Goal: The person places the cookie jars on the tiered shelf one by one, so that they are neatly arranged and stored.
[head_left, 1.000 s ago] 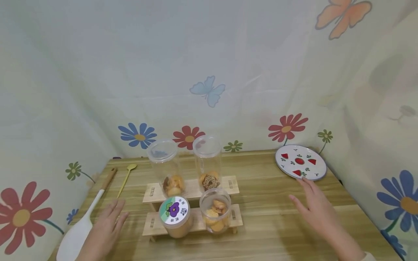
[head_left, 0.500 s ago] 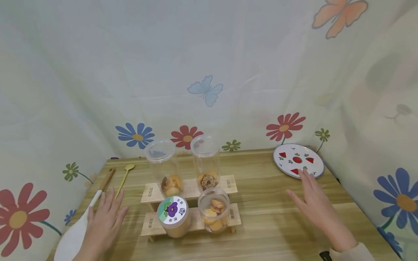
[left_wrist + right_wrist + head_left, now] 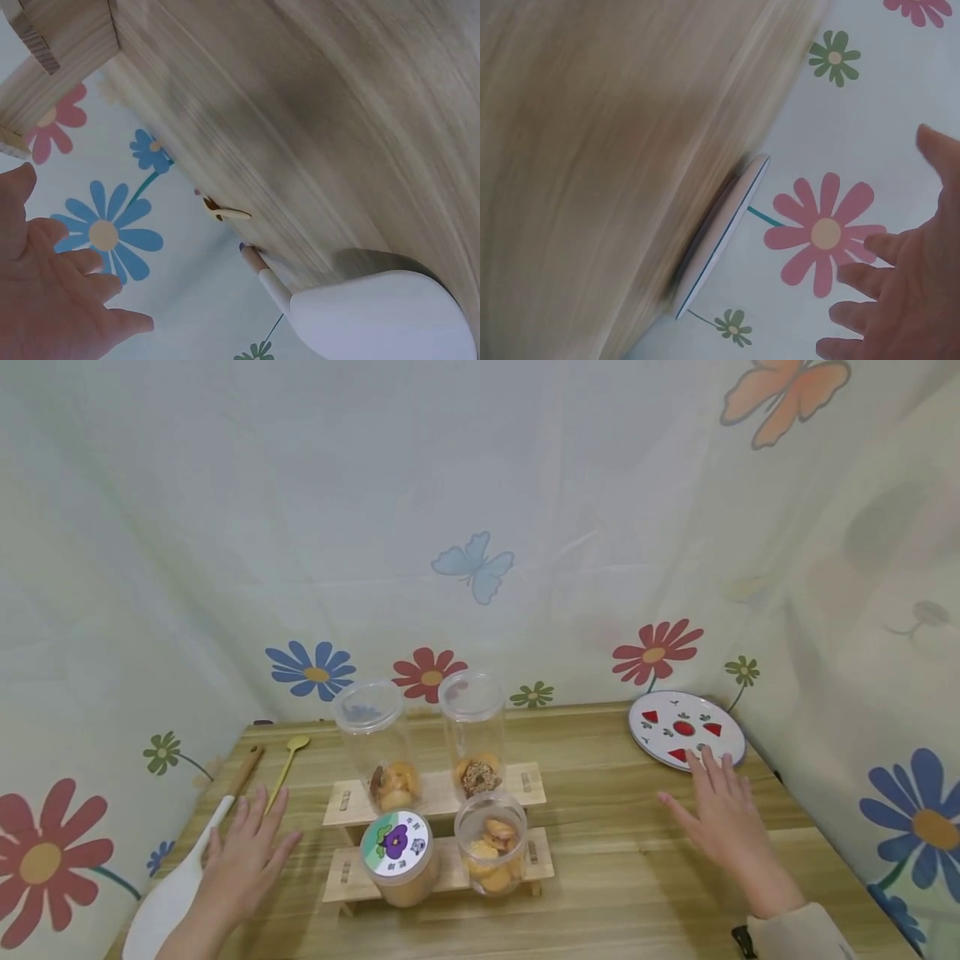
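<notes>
My left hand [image 3: 243, 860] is held over the table's left side with fingers spread, holding nothing. It overlaps the white spatula [image 3: 167, 893] with a wooden handle, and its fingertips reach near the thin yellow spoon [image 3: 287, 768]. On the right, my right hand [image 3: 723, 822] hovers with fingers apart and nothing in its grasp. Its fingertips overlap the near edge of a round plate [image 3: 660, 739] with watermelon patterns. In the right wrist view the plate [image 3: 721, 236] lies on the table, apart from the fingers. The left wrist view shows the left palm [image 3: 52, 300] bare.
Between the hands stands a two-step wooden rack [image 3: 352, 802]. Its upper step bears two tall clear jars, one with cookies [image 3: 396, 785], one with a nut-topped ring cookie [image 3: 478, 777]. Below are a jar with a flower-printed lid [image 3: 397, 846] and a clear jar of cookies [image 3: 493, 852].
The left hand has shifted slightly forward and spread its fingers. The right hand's fingers have fanned out a little, and more of its sleeve shows. The jars, plate and utensils stay in place.
</notes>
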Action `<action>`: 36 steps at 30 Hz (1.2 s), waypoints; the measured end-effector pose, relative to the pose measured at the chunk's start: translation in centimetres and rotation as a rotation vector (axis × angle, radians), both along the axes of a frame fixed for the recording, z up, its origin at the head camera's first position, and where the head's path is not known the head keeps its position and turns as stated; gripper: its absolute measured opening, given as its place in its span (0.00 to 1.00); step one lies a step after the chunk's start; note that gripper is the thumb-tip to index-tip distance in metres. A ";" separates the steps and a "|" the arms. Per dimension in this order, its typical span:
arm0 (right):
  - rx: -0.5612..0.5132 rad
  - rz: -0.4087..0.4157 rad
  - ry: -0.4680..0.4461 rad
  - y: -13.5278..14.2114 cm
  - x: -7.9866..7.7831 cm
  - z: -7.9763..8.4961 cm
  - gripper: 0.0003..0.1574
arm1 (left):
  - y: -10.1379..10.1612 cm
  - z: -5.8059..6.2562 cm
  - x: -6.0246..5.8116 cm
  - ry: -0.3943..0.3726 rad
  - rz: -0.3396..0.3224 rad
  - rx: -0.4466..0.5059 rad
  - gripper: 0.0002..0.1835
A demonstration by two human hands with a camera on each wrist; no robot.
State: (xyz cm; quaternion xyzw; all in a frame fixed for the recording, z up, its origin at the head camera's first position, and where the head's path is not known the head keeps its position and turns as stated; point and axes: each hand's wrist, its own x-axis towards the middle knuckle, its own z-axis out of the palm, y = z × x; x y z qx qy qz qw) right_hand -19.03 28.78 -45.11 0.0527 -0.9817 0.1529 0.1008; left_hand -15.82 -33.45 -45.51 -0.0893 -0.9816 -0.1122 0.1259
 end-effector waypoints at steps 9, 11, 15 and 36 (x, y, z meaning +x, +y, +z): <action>-0.016 -0.008 -0.036 0.9 0.7 -0.6 0.54 | 0.0 -0.5 -0.7 -0.018 -0.021 0.002 0.37; -0.005 -0.002 -0.034 0.9 0.8 -0.6 0.54 | 0.1 -0.4 -0.7 -0.026 -0.022 0.002 0.37; 0.006 0.005 -0.023 0.7 1.0 -0.5 0.52 | 0.1 -0.2 -0.7 -0.033 -0.021 0.008 0.36; -0.006 0.003 -0.044 0.7 0.9 -0.6 0.52 | 0.0 -0.2 -0.7 -0.078 0.010 0.005 0.37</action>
